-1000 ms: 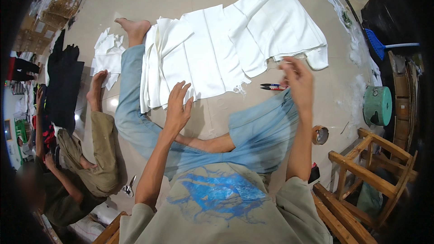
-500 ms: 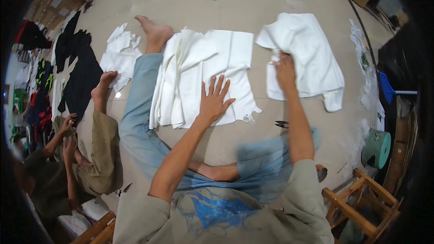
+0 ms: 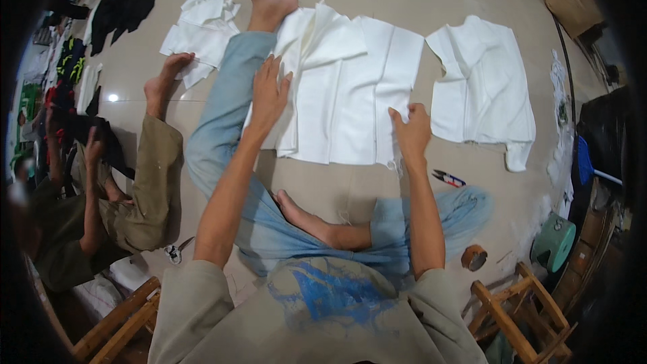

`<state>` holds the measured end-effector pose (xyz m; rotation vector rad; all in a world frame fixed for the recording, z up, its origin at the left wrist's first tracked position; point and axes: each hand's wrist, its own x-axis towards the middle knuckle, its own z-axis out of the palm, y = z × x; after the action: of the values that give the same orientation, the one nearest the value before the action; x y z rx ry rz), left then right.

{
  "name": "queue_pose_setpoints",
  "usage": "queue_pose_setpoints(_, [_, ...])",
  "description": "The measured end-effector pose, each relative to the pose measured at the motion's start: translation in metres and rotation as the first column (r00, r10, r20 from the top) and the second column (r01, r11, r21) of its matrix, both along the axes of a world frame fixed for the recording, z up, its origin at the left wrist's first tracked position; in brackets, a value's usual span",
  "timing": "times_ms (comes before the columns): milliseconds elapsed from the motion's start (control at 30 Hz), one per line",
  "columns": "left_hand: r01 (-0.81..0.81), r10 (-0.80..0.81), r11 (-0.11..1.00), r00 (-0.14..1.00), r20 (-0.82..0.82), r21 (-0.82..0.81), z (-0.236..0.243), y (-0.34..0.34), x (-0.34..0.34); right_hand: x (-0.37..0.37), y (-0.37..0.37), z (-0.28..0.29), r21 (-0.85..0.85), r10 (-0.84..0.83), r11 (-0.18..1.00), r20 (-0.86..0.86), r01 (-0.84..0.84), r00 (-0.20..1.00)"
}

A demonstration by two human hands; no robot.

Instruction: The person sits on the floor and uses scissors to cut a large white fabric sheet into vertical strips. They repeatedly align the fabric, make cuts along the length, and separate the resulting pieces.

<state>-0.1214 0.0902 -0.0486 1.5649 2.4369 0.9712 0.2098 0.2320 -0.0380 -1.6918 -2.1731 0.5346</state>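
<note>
Layered white fabric pieces (image 3: 350,101) lie on the floor in front of me, with folds at their left side and loose threads at the lower right corner. My left hand (image 3: 271,93) rests at the left edge of these pieces, its fingers stretched out and thumb apart. Beside their right edge is my right hand (image 3: 413,131), thumb apart from its bent fingers; nothing shows between them. Farther right lies another spread of white fabric (image 3: 482,87), untouched by either hand. Thread snips (image 3: 448,178) lie on the floor near my right forearm.
A co-worker's trousered leg (image 3: 151,185) and hands are at left, near dark garments (image 3: 125,13) and white scraps (image 3: 202,30). A tape roll (image 3: 474,257), wooden stool (image 3: 495,310), green round object (image 3: 554,241) and blue dustpan (image 3: 585,162) stand at right.
My right hand has left the right-hand fabric for the right edge of the middle pieces. My left hand has moved from their middle to their left edge. The lower right corner lies straighter.
</note>
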Motion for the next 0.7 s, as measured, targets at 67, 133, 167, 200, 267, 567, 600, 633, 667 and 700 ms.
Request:
queue_pose_setpoints(67, [0.098,-0.098,0.995,0.995,-0.004,-0.022,-0.007,-0.010,-0.001,0.009,-0.001,-0.021,0.090,0.120,0.988,0.035,-0.123,0.992])
queue_pose_setpoints(133, [0.144,-0.145,0.989,0.981,-0.128,-0.016,-0.019,-0.021,0.001,0.018,0.011,-0.018,-0.083,0.121,0.987,-0.150,-0.135,0.981])
queue_pose_setpoints(167, [0.140,-0.140,0.990,0.983,-0.119,-0.013,-0.021,-0.021,0.004,0.026,0.017,-0.014,-0.162,0.103,0.976,-0.243,-0.145,0.965])
queue_pose_setpoints(200, [0.103,-0.107,0.994,0.986,-0.125,-0.038,-0.024,-0.025,0.012,0.036,0.020,-0.011,-0.273,0.052,0.952,-0.307,-0.140,0.950])
queue_pose_setpoints(267, [0.034,-0.046,0.996,0.987,-0.153,-0.078,-0.014,-0.025,0.028,0.061,0.027,-0.002,-0.468,-0.078,0.871,-0.427,-0.146,0.901])
queue_pose_setpoints(567, [0.223,-0.224,0.971,0.974,-0.009,-0.083,0.020,-0.078,0.128,0.099,-0.007,-0.024,-0.510,-0.178,0.847,-0.537,-0.149,0.825])
queue_pose_setpoints(600, [0.228,-0.226,0.971,0.974,0.034,-0.072,0.022,-0.087,0.139,0.108,-0.004,-0.027,-0.466,-0.171,0.881,-0.473,-0.080,0.864])
queue_pose_setpoints(633, [0.221,-0.216,0.973,0.974,0.071,-0.067,0.026,-0.099,0.144,0.106,-0.002,-0.016,-0.417,-0.161,0.909,-0.410,-0.027,0.898])
queue_pose_setpoints(667, [0.188,-0.182,0.981,0.977,0.113,-0.046,0.026,-0.108,0.148,0.107,-0.001,-0.008,-0.354,-0.160,0.935,-0.337,0.032,0.928])
queue_pose_setpoints(700, [0.155,-0.149,0.988,0.977,0.155,-0.027,0.027,-0.117,0.152,0.108,-0.004,-0.010,-0.293,-0.165,0.955,-0.406,0.043,0.899])
